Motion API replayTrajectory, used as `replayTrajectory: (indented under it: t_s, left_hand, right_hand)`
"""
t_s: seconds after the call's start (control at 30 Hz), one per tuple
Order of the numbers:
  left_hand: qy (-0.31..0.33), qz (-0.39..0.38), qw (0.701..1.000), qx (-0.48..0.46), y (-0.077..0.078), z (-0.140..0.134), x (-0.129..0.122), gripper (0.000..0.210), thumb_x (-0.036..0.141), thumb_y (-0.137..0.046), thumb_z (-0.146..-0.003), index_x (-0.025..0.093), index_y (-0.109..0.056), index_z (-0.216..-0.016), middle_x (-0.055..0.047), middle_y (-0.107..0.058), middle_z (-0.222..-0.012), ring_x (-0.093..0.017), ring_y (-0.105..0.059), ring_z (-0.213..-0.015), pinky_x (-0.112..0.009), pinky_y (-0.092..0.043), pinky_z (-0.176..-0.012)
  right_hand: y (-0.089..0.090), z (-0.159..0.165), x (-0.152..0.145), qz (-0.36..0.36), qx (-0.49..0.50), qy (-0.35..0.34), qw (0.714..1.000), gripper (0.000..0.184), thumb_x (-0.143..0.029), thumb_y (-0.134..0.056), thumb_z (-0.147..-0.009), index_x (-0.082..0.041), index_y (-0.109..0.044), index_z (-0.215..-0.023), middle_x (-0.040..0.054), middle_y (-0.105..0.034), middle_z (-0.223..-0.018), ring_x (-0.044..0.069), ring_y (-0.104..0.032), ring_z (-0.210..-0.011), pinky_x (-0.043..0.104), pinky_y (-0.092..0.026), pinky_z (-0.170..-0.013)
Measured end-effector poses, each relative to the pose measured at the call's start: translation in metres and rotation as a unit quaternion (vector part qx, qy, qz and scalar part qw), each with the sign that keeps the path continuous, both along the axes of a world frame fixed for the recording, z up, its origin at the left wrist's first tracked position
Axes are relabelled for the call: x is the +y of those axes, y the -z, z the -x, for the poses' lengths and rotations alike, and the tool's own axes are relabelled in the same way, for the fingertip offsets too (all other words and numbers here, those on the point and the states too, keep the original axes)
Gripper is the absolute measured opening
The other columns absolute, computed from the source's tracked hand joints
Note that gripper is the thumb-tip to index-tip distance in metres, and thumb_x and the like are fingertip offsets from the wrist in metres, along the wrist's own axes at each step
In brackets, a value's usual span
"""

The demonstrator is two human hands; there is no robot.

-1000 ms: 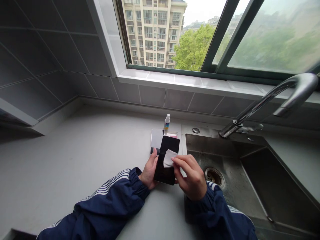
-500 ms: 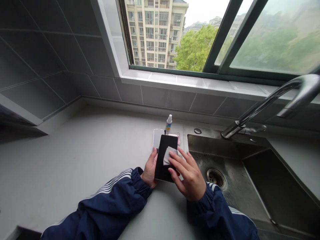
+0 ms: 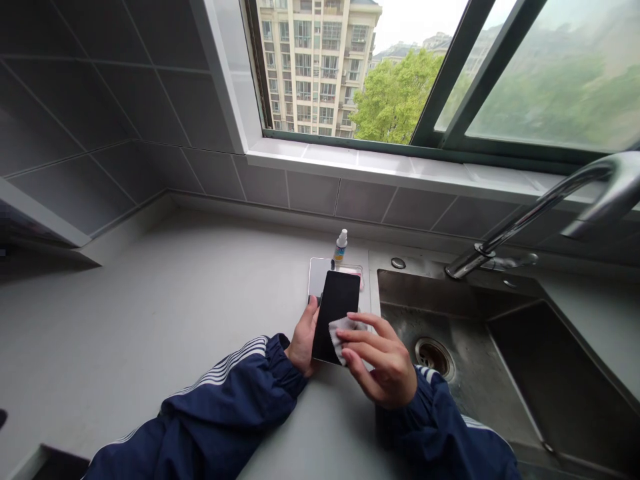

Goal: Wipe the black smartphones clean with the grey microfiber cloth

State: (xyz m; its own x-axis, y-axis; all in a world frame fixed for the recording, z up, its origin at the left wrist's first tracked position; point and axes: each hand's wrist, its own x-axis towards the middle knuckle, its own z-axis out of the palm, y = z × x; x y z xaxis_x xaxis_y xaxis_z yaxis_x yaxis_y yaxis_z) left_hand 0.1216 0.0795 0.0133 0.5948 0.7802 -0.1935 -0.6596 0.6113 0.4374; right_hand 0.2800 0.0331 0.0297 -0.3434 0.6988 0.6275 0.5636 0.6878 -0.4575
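A black smartphone (image 3: 336,297) lies tilted in my left hand (image 3: 303,340), whose thumb rests along its left edge; the other fingers are hidden beneath it. With my right hand (image 3: 383,363) I press a small light-grey cleaning cloth (image 3: 337,333) on the lower part of the screen. Its fingertips sit on the cloth. Behind the phone, a flat silver-white object (image 3: 320,272) and a clear case with something pink (image 3: 356,273) lie on the counter, partly covered. A small white spray bottle (image 3: 341,245) with a blue and yellow label stands just beyond them.
The pale counter (image 3: 215,287) stretches to the left. On the right is a steel sink (image 3: 400,320) with a drain (image 3: 434,358) and a curved chrome faucet (image 3: 525,213). A tiled wall and a window sill (image 3: 380,167) run along the back.
My right hand has slid the cloth down the screen toward the phone's lower end. The left hand keeps its hold, and the view has shifted slightly.
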Motion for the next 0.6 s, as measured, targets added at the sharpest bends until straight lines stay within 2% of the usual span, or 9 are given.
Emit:
replayTrajectory:
  t_s: [0.13,0.27,0.37,0.5,0.6]
  left_hand:
    - [-0.003,0.007,1.0,-0.022,-0.006,0.002,0.002,0.07,0.063,-0.03,-0.094,0.009,-0.058,-0.128,-0.017,-0.069,-0.112,-0.025,-0.067,-0.101,-0.034,-0.053,-0.085]
    - [-0.003,0.024,1.0,-0.014,-0.005,0.002,0.002,0.073,0.066,-0.032,-0.092,0.01,-0.057,-0.13,-0.017,-0.069,-0.112,-0.026,-0.066,-0.102,-0.037,-0.052,-0.089]
    - [0.0,0.033,0.999,0.005,-0.003,0.002,0.002,0.074,0.067,-0.033,-0.091,0.01,-0.054,-0.133,-0.017,-0.069,-0.106,-0.028,-0.068,-0.095,-0.04,-0.054,-0.084]
    - [0.062,0.049,0.997,0.001,0.001,0.004,0.001,0.074,0.069,-0.03,-0.09,0.014,-0.048,-0.137,-0.015,-0.069,-0.105,-0.028,-0.069,-0.089,-0.045,-0.054,-0.079]
    - [0.084,0.051,0.995,-0.013,0.003,0.005,0.001,0.074,0.07,-0.03,-0.09,0.016,-0.047,-0.138,-0.015,-0.069,-0.105,-0.029,-0.069,-0.087,-0.046,-0.054,-0.077]
  right_hand:
    - [-0.008,0.01,-0.009,0.017,-0.009,-0.051,0.999,0.018,-0.012,-0.063,-0.08,-0.024,-0.071,-0.09,0.0018,-0.076,-0.097,0.027,-0.061,-0.113,0.048,-0.049,-0.1]
    - [-0.008,0.01,-0.009,0.019,-0.02,-0.053,0.998,0.016,-0.015,-0.063,-0.08,-0.025,-0.071,-0.09,0.0013,-0.076,-0.097,0.027,-0.061,-0.115,0.05,-0.045,-0.105]
    - [-0.002,0.003,-0.002,0.013,-0.037,-0.005,0.999,0.023,-0.015,-0.063,-0.083,-0.024,-0.072,-0.101,0.0027,-0.074,-0.109,0.028,-0.057,-0.122,0.051,-0.043,-0.106]
    - [0.011,-0.011,0.011,0.005,-0.037,0.092,0.995,0.034,-0.015,-0.058,-0.088,-0.022,-0.067,-0.12,0.0057,-0.067,-0.125,0.031,-0.048,-0.132,0.054,-0.043,-0.106]
    - [0.013,-0.016,0.014,0.001,-0.024,0.107,0.994,0.034,-0.014,-0.058,-0.088,-0.02,-0.067,-0.12,0.007,-0.065,-0.128,0.032,-0.043,-0.136,0.054,-0.043,-0.107]
